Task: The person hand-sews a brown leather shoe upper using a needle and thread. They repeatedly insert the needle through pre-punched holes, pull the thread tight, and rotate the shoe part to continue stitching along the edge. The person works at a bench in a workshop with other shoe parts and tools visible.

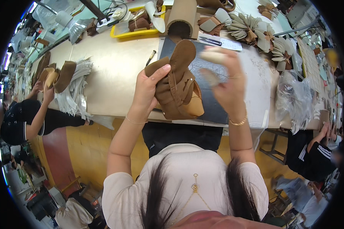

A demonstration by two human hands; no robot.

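My left hand (151,82) grips a brown suede shoe upper (176,86) by its left side, thumb on top. The upper has a tall rounded tongue, a stitched seam, small pale spots and a tan lining (196,105) at its lower right. To the right of it, my right hand (229,74) is raised over the table, blurred by motion. Pale covers sit on its thumb and forefinger, which are apart with nothing visible between them. Under that hand lies a dark grey mat (212,101).
Beyond the upper stand a brown roll (181,19), a yellow tray (137,33) of pieces and dark snips (210,41). Stacked uppers and linings (244,26) line the back right. A plastic bag (294,99) hangs at the right. A co-worker (25,118) holds brown pieces at the left.
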